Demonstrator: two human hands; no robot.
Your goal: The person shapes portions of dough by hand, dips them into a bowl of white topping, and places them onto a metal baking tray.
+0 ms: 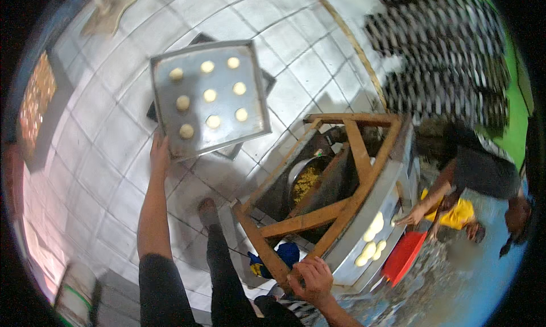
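A square metal baking tray point(196, 108) carries several pale dough balls point(210, 95) spaced out in rows. My left hand point(160, 150) grips its near left corner, the thumb side along the rim. Beneath the tray, dark corners of another flat object point(270, 83) stick out over the floor. My right hand point(313, 278) is closed over the near corner of a wooden frame point(307, 220), its fingers curled round the beam; whether anything else is inside that hand is hidden.
Inside the frame sits a bowl of yellow food point(306, 182). Beside it, a metal work surface point(355, 264) holds more dough balls next to a red tray point(404, 256). Another person's hand point(410, 215) reaches there. Stacked dark trays point(443, 59) stand far right; a blue bundle point(287, 256) lies below the frame.
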